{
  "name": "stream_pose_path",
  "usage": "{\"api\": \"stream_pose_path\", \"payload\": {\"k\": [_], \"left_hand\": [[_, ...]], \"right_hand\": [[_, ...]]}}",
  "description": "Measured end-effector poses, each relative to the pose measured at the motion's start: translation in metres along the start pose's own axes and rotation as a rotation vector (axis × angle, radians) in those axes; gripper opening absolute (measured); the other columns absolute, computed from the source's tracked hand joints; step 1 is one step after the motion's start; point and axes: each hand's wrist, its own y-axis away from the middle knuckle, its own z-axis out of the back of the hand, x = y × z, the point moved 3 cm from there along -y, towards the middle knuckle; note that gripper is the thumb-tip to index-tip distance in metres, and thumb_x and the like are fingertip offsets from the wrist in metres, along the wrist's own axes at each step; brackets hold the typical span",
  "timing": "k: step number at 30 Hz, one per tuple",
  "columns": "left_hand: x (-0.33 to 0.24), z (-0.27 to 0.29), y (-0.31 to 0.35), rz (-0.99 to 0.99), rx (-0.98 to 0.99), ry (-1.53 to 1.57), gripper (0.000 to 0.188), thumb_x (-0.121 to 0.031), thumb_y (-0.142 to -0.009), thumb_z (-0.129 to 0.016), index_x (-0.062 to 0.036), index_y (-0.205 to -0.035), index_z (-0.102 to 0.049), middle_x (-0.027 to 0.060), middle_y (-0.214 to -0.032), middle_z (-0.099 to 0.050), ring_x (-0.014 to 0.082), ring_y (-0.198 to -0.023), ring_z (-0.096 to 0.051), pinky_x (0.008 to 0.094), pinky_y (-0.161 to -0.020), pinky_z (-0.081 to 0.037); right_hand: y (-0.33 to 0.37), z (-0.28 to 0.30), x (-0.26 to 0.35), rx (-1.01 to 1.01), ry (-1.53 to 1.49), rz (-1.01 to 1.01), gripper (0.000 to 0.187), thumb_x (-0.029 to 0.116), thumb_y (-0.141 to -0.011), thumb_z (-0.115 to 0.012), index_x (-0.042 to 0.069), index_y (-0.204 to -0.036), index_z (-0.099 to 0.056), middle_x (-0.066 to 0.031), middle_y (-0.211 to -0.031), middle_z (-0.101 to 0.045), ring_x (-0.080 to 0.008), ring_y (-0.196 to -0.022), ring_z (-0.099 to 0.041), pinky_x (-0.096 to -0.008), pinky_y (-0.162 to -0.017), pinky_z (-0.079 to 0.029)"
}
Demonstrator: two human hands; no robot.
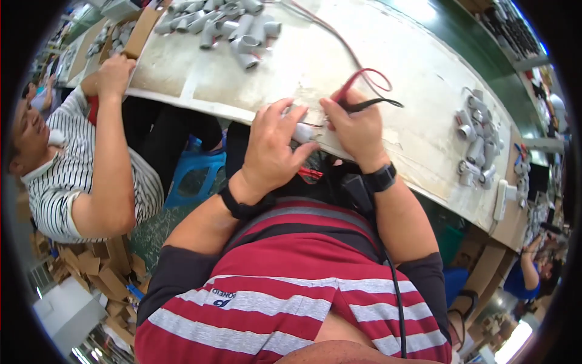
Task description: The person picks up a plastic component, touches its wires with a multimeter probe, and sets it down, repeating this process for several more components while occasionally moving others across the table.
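At the table's near edge my left hand (pixel 274 145) is closed round a small light-grey tube-shaped part (pixel 302 132), much of it hidden by the fingers. A thin dark wire or tip shows beside that part. Just to the right, my right hand (pixel 357 127) pinches a pair of test probes, one with a red lead (pixel 347 85) and one with a black lead (pixel 371 103). Their tips point toward the part; whether they touch it I cannot tell. The leads loop up and run away across the table.
Grey elbow-shaped parts (pixel 242 36) lie heaped at the far side of the white table (pixel 418 91), with another heap (pixel 479 139) at the right. On the left a co-worker in a striped shirt (pixel 91 176) sits near a cardboard box (pixel 145 30). A blue stool (pixel 194 176) stands below.
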Motion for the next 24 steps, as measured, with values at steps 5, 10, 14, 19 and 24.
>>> {"api": "stream_pose_path", "payload": {"k": [5,10,14,19,24], "left_hand": [[0.04,0.001,-0.006,-0.123,0.138,-0.195,0.051,-0.018,-0.084,-0.074,-0.0039,-0.132,-0.064,0.0256,-0.136,-0.059,0.0446,-0.131,-0.051,0.0511,-0.113,-0.039],[0.06,0.025,-0.062,-0.318,0.068,-0.511,0.046,-0.014,-0.089,-0.073,-0.0066,-0.133,-0.065,0.0177,-0.144,-0.056,0.0414,-0.132,-0.05,0.0493,-0.113,-0.036],[0.017,0.022,-0.091,-0.378,0.022,-0.618,0.044,-0.014,-0.089,-0.074,-0.009,-0.132,-0.066,0.0131,-0.144,-0.058,0.0385,-0.13,-0.052,0.0486,-0.113,-0.037],[-0.192,-0.043,-0.117,-0.643,0.672,0.062,0.048,-0.007,-0.084,-0.074,-0.0067,-0.131,-0.066,0.0168,-0.139,-0.06,0.0367,-0.127,-0.056,0.0427,-0.108,-0.044],[-0.234,-0.158,-0.188,-0.85,0.772,-0.299,0.034,-0.002,-0.084,-0.069,0.0007,-0.117,-0.066,0.0222,-0.125,-0.065,0.0403,-0.12,-0.06,0.0442,-0.101,-0.049]], "right_hand": [[-0.004,0.002,-0.021,-0.048,0.181,0.101,0.017,0.02,-0.09,-0.075,0.004,-0.087,-0.069,-0.0073,-0.067,-0.066,-0.0159,-0.06,-0.063,-0.0344,-0.059,-0.051],[0.012,0.063,0.014,0.067,-0.101,-0.276,0.024,0.023,-0.089,-0.075,0.0,-0.087,-0.068,-0.0065,-0.065,-0.064,-0.0155,-0.048,-0.06,-0.0321,-0.048,-0.052],[0.004,0.107,0.013,0.276,0.15,-0.441,0.024,0.023,-0.089,-0.075,0.0,-0.092,-0.069,-0.0076,-0.069,-0.066,-0.0166,-0.051,-0.062,-0.0319,-0.05,-0.054],[0.005,0.12,-0.081,0.147,-0.025,-0.047,0.018,0.017,-0.085,-0.076,0.001,-0.089,-0.07,-0.0078,-0.071,-0.068,-0.02,-0.054,-0.066,-0.0342,-0.052,-0.056],[0.005,0.085,-0.073,0.294,-0.09,-0.094,0.01,0.01,-0.085,-0.074,0.002,-0.085,-0.069,-0.0089,-0.066,-0.067,-0.0183,-0.054,-0.066,-0.0337,-0.05,-0.055]]}}
